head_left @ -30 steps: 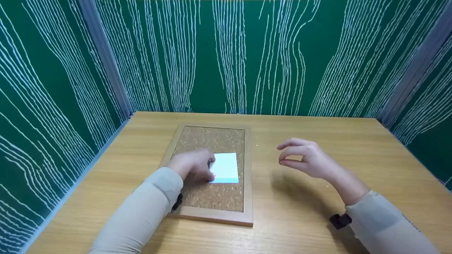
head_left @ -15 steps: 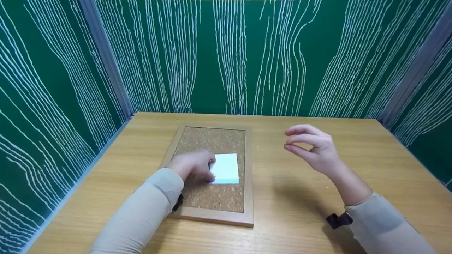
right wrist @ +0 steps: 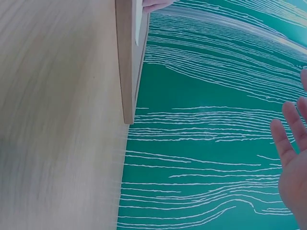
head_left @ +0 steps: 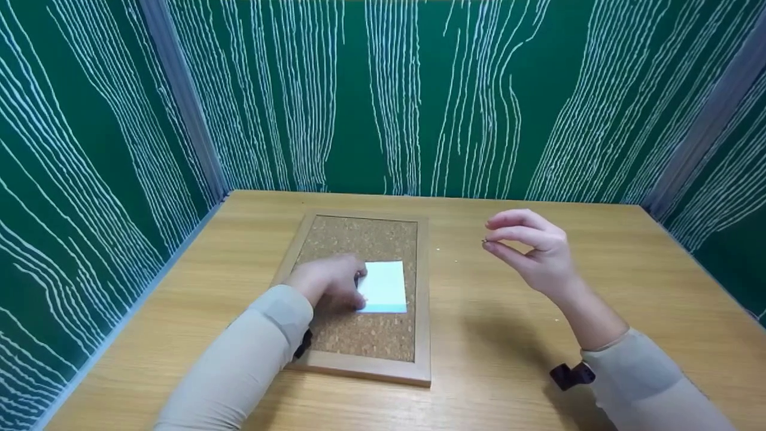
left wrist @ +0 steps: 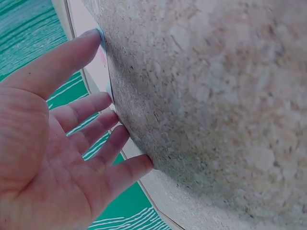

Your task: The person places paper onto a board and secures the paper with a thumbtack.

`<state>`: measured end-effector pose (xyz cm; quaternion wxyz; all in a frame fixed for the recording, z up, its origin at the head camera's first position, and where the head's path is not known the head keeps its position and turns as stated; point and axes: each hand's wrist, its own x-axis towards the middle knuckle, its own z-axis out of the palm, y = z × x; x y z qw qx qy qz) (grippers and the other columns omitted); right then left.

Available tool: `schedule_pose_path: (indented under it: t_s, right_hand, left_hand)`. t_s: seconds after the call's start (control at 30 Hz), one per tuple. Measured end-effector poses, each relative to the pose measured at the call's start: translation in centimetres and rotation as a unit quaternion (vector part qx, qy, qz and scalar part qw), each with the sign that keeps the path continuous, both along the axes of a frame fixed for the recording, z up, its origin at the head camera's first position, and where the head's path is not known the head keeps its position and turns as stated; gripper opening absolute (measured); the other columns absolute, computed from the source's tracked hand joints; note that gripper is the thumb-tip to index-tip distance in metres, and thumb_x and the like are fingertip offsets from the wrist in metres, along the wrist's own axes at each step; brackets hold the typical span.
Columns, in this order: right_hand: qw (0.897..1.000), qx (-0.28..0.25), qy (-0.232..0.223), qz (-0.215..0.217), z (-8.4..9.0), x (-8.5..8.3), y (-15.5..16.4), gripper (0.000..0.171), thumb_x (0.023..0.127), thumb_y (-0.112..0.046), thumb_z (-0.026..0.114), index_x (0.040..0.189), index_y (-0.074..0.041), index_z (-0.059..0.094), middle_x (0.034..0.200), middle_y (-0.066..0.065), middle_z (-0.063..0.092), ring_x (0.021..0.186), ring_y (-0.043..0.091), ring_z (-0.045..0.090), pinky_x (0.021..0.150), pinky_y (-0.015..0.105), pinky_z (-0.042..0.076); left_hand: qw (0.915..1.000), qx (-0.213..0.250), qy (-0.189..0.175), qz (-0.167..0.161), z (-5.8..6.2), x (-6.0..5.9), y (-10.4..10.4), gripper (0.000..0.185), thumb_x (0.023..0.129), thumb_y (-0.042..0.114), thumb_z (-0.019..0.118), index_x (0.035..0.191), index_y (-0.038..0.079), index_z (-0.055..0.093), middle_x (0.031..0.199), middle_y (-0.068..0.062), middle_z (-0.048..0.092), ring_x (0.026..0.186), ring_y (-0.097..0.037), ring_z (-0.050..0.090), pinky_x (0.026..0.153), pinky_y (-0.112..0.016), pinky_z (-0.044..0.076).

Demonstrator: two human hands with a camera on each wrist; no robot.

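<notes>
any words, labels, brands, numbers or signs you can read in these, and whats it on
None can be read in any view.
Paper: no legible writing on the part showing past the left hand.
Corkboard: no lettering visible.
Small object pinched in the right hand: too small to make out any marking.
Wall: wavy white lines, no readable text.

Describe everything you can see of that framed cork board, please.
The cork board is rectangular, with speckled brown cork inside a plain border that looks like pale wood. It lies flat on the wooden table, long sides running away from the person. A white paper note lies on the cork, nearer the board's right side. The left hand reaches over from the left, fingertips at the note and seemingly the cork, while hand and sleeve hide part of the left border.
</notes>
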<state>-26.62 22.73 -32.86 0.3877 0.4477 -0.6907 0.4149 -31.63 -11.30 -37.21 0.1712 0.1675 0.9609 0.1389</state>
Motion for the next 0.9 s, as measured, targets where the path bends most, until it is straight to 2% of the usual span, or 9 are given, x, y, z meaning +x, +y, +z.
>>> schedule_pose_path:
  t_s: [0.07, 0.2, 0.3, 0.67, 0.9]
  right_hand:
    - [1.000, 0.011, 0.004, -0.003, -0.1, -0.1, -0.2, 0.029, 0.067, 0.024, 0.080, 0.088, 0.005, 0.076, 0.097, 0.026, 0.067, 0.089, 0.031, 0.067, 0.088, 0.021, 0.052]
    - [0.999, 0.032, 0.007, -0.013, -1.6, -2.0, 0.0, 0.037, 0.062, 0.027, 0.081, 0.088, 0.001, 0.077, 0.098, 0.022, 0.068, 0.088, 0.030, 0.066, 0.088, 0.020, 0.051]
    - [0.999, 0.048, 0.003, -0.021, -3.0, -3.6, 0.0, 0.037, 0.063, 0.023, 0.083, 0.089, -0.003, 0.078, 0.099, 0.018, 0.069, 0.089, 0.029, 0.066, 0.089, 0.018, 0.050]
    - [0.992, 0.119, -0.033, -0.016, -3.0, -5.9, -3.2, 0.018, 0.081, 0.004, 0.083, 0.093, -0.010, 0.078, 0.103, 0.007, 0.070, 0.096, 0.023, 0.066, 0.088, 0.020, 0.051]
    - [0.979, 0.189, -0.079, -0.003, -2.2, -7.3, -5.1, 0.009, 0.087, -0.005, 0.081, 0.093, -0.011, 0.079, 0.102, 0.000, 0.070, 0.096, 0.019, 0.066, 0.084, 0.033, 0.054]
  left_hand:
    - [1.0000, 0.002, -0.004, 0.005, 0.0, 0.0, 0.0, 0.059, 0.087, 0.036, 0.081, 0.139, 0.017, 0.060, 0.131, -0.002, 0.059, 0.118, -0.025, 0.055, 0.104, -0.051, 0.042]
    - [0.9999, 0.005, -0.008, 0.009, 0.1, 0.0, -0.1, 0.059, 0.087, 0.036, 0.081, 0.139, 0.018, 0.060, 0.130, -0.002, 0.060, 0.117, -0.025, 0.055, 0.103, -0.052, 0.043]
    - [0.9999, 0.005, -0.008, 0.013, 0.2, 0.1, 0.0, 0.059, 0.087, 0.036, 0.081, 0.139, 0.018, 0.060, 0.129, -0.001, 0.060, 0.117, -0.025, 0.055, 0.103, -0.052, 0.043]
    - [0.9993, 0.017, -0.020, 0.026, 0.1, 0.3, 0.1, 0.061, 0.088, 0.036, 0.081, 0.141, 0.019, 0.059, 0.130, -0.001, 0.060, 0.115, -0.025, 0.054, 0.104, -0.054, 0.041]
    - [0.9998, 0.014, -0.010, 0.004, 0.0, -0.1, 0.1, 0.060, 0.086, 0.035, 0.082, 0.139, 0.015, 0.061, 0.131, -0.005, 0.062, 0.117, -0.027, 0.057, 0.101, -0.052, 0.044]
